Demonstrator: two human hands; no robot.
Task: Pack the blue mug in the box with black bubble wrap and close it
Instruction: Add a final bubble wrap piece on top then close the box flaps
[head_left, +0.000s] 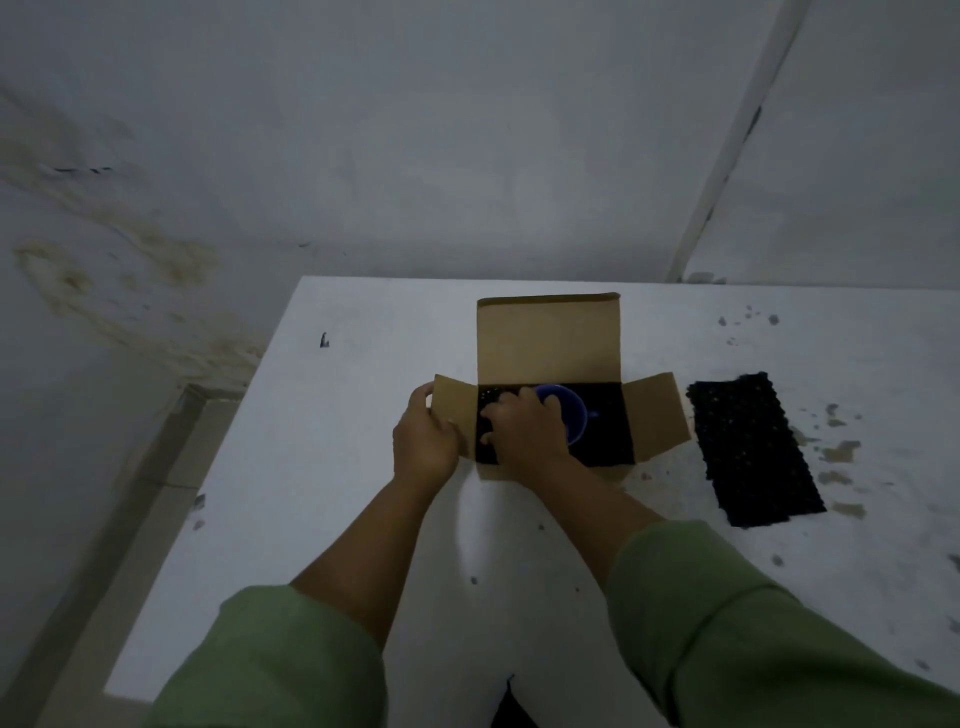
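L hand (423, 439) fingers pinch box (550, 340) flap at 9 o'clock, steadying; R hand (524, 431) fingers curled on blue mug (571, 413), seating it.

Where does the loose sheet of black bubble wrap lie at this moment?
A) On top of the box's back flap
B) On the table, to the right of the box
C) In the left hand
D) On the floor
B: the loose sheet of black bubble wrap lies flat on the table, just right of the open box, touched by neither hand.
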